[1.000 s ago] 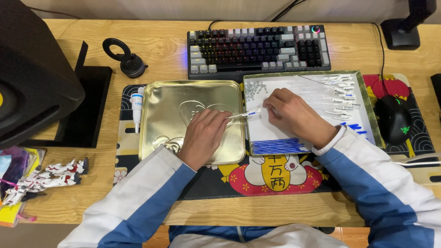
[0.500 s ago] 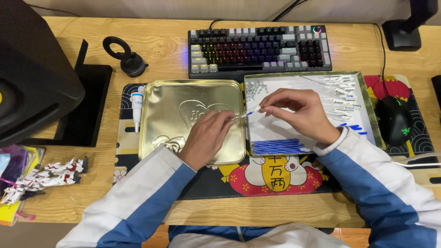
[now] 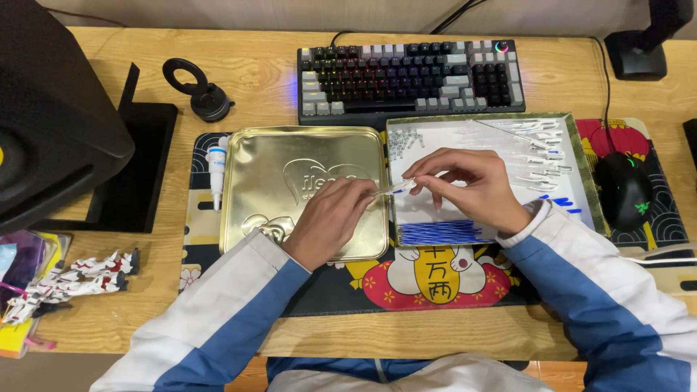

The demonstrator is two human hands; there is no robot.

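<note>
My left hand [image 3: 330,218] rests over the gold tin lid [image 3: 276,181] and pinches one end of a thin clear plastic piece [image 3: 396,187]. My right hand [image 3: 472,181] pinches the other end, above the left edge of the white tray [image 3: 573,181]. Inside the tray lie several small clear parts [image 3: 541,149], a cluster of tiny pieces [image 3: 403,139] and a row of blue sticks [image 3: 439,232]. Both arms wear white and blue sleeves.
A backlit keyboard [image 3: 410,76] lies behind the trays. A black mouse [image 3: 624,189] sits at the right, a small white bottle [image 3: 216,163] left of the tin lid, a black ring stand [image 3: 200,91] behind it, and red-white model parts [image 3: 65,279] at the left edge.
Both hands have stayed pinched on the small clear piece between the tin lid and the tray; the right hand shifted slightly and its fingers spread a little.
</note>
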